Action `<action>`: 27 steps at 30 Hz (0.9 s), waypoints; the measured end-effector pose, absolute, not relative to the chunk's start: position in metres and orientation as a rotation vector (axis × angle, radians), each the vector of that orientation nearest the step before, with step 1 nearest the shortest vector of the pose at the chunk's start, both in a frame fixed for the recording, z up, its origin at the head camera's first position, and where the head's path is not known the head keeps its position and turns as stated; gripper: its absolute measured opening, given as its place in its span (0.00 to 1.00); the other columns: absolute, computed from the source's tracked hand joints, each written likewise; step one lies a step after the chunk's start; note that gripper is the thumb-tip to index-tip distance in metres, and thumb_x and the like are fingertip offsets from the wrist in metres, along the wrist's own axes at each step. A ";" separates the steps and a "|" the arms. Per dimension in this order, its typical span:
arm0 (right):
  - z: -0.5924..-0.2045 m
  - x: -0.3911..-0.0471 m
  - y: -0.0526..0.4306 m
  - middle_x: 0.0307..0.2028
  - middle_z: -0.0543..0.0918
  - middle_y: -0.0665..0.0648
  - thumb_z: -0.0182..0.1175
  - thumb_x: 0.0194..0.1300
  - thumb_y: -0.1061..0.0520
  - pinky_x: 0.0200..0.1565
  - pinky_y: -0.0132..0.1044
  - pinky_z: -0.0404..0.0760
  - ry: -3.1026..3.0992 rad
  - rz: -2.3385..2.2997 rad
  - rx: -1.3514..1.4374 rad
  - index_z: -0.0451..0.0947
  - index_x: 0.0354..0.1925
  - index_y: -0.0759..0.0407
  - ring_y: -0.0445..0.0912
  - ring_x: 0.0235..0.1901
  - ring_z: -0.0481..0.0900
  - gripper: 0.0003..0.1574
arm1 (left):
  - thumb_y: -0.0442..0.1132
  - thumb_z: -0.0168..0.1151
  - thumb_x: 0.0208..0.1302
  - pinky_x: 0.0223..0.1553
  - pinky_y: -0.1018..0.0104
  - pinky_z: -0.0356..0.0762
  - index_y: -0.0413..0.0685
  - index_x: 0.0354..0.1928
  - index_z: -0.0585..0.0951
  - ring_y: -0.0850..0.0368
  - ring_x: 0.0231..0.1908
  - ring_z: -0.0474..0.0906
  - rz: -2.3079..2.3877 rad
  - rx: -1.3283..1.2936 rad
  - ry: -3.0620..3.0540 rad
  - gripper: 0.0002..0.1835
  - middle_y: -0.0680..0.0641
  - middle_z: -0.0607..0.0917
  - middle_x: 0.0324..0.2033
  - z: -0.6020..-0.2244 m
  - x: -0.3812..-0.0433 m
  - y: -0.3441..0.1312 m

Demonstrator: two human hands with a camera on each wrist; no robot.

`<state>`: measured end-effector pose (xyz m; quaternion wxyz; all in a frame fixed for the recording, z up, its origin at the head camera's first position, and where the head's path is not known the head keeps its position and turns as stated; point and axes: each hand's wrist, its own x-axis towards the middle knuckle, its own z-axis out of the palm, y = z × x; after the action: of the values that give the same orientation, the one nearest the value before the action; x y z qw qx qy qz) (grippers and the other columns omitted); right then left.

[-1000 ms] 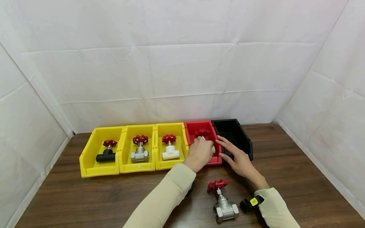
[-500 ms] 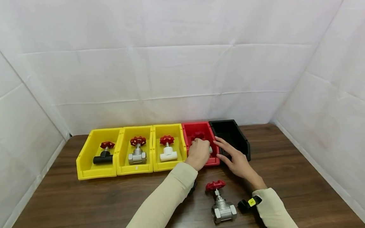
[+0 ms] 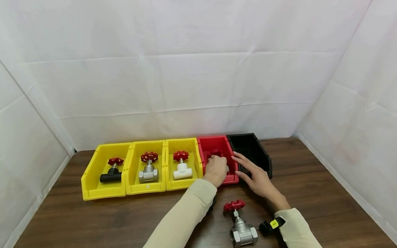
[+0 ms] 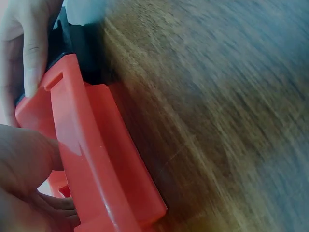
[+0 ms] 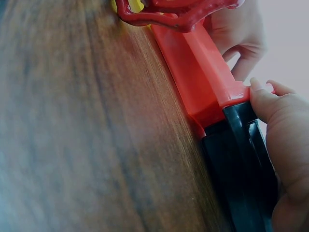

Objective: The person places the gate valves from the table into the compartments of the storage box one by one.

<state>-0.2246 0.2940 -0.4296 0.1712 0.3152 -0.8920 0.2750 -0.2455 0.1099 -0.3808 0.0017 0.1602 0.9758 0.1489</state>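
Note:
My left hand (image 3: 216,169) reaches down into the red bin (image 3: 234,176), its fingers curled round a valve with a red handwheel (image 3: 215,152). The valve's body is mostly hidden by the hand; only a pale pipe end shows at its right. My right hand (image 3: 255,175) touches the red bin's right rim with thumb and fingertips, beside the black bin (image 3: 267,156). In the right wrist view, the thumb (image 5: 263,102) lies on the red bin's front corner. A steel gate valve (image 3: 242,233) with a red handwheel stands on the table between my forearms.
Left of the red bin, three yellow bins (image 3: 103,193) adjoin in a row. They hold a black valve (image 3: 111,175), a steel valve (image 3: 149,173) and a white valve (image 3: 182,170). A white sheet (image 3: 198,79) hangs behind the wooden table (image 3: 93,224).
The left hand stays in the red bin and shifts slightly, so less of the valve's pale end shows. The right hand keeps its place. The head view has tilted a little.

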 end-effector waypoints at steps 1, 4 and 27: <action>-0.429 -0.224 0.294 0.71 0.60 0.54 0.61 0.65 0.59 0.53 0.49 0.73 -2.535 0.787 0.895 0.63 0.70 0.51 0.47 0.64 0.65 0.37 | 0.43 0.60 0.67 0.40 0.59 0.80 0.42 0.40 0.86 0.45 0.38 0.78 0.459 0.508 3.069 0.12 0.36 0.81 0.39 -0.381 -0.246 0.110; -0.427 -0.224 0.293 0.70 0.60 0.54 0.62 0.65 0.60 0.53 0.50 0.73 -2.530 0.795 0.891 0.63 0.69 0.52 0.48 0.64 0.65 0.37 | 0.43 0.60 0.67 0.40 0.59 0.80 0.42 0.40 0.86 0.44 0.40 0.78 0.434 0.527 3.089 0.12 0.35 0.81 0.38 -0.382 -0.247 0.110; -0.430 -0.222 0.291 0.70 0.60 0.53 0.62 0.65 0.59 0.56 0.54 0.70 -2.551 0.800 0.870 0.63 0.70 0.50 0.49 0.65 0.64 0.37 | 0.43 0.66 0.62 0.42 0.62 0.79 0.52 0.54 0.81 0.49 0.42 0.76 0.382 0.689 3.222 0.18 0.41 0.77 0.44 -0.350 -0.216 0.089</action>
<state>-0.2221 0.2915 -0.4299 0.1643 0.3051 -0.8951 0.2806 -0.2162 0.0886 -0.3496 -0.0876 0.2070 0.9676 0.1147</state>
